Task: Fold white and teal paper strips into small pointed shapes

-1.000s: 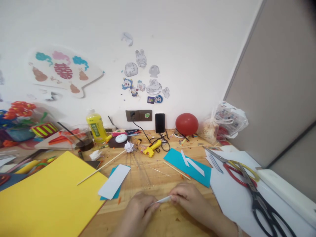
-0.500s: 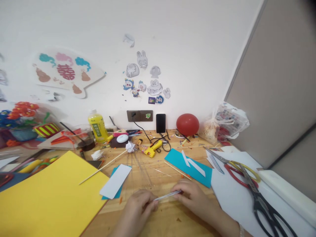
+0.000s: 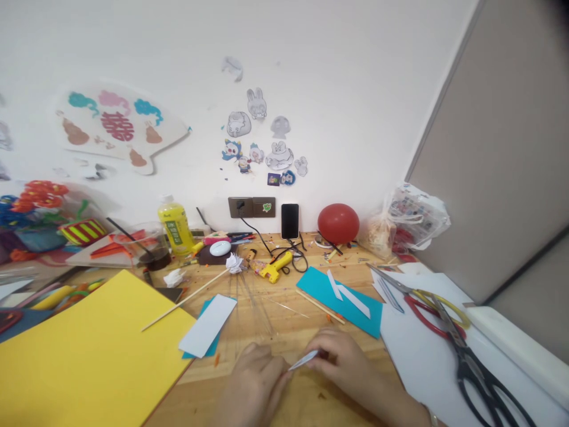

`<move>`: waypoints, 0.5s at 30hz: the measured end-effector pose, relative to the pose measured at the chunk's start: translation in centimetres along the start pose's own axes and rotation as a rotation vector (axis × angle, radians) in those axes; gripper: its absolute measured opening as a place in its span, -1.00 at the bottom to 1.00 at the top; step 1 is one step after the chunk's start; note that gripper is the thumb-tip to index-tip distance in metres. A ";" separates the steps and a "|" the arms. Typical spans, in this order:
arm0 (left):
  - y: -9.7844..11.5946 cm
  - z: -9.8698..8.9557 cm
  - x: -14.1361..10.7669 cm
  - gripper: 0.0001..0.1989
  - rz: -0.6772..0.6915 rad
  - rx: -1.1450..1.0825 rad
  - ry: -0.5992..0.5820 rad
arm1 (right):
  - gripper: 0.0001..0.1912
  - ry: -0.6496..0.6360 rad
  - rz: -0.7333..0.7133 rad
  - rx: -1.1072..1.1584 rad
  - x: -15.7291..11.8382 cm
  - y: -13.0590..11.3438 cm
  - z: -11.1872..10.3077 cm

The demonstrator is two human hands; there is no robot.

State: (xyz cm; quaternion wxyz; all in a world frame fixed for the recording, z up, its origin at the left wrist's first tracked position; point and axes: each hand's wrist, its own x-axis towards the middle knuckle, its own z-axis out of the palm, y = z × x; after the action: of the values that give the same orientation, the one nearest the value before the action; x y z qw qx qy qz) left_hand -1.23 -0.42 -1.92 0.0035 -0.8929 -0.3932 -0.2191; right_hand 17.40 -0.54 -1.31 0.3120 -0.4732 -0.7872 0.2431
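Note:
A narrow folded strip of white paper [image 3: 304,360] spans the gap between my hands, low over the wooden table. My left hand [image 3: 258,376] pinches its left end between thumb and fingers. At the other end, my right hand [image 3: 340,359] grips it with curled fingers, which hide that tip. Left of my hands, a white paper rectangle [image 3: 208,326] lies on a blue-green piece. Beyond my right hand is a blue-green sheet [image 3: 320,284] bearing two white paper strips [image 3: 354,301], with a thin wooden stick [image 3: 320,306] along its near edge.
Yellow card [image 3: 98,350] covers the left side. A stick topped with a white paper flower [image 3: 234,263] overlaps it. A yellow glue gun [image 3: 275,268] and red balloon [image 3: 338,223] sit further back. Black-handled scissors [image 3: 471,367] and red-and-yellow-handled ones lie on white sheets at right.
The paper strip has turned and now shows a wider face. My left hand has shifted slightly right and down, and my hands are closer together. Other things lie as before.

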 end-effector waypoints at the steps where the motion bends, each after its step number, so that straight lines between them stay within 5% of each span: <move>1: 0.0 -0.1 0.0 -0.74 -0.007 0.014 0.016 | -0.98 0.007 0.014 -0.001 0.0 0.0 -0.1; 9: -0.3 0.4 -0.5 -0.72 -0.019 0.029 0.041 | -0.70 -0.011 -0.099 -0.021 0.0 0.7 0.2; 15: 0.3 0.0 -0.3 -0.75 -0.058 -0.045 -0.017 | -0.69 -0.030 -0.130 -0.011 -0.2 0.5 0.4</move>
State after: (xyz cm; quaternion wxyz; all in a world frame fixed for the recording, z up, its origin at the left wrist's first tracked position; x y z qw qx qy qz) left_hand -1.19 -0.78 -1.97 -0.0260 -0.8829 -0.4139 -0.2203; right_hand 17.45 -0.49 -2.02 0.3128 -0.4189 -0.8222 0.2251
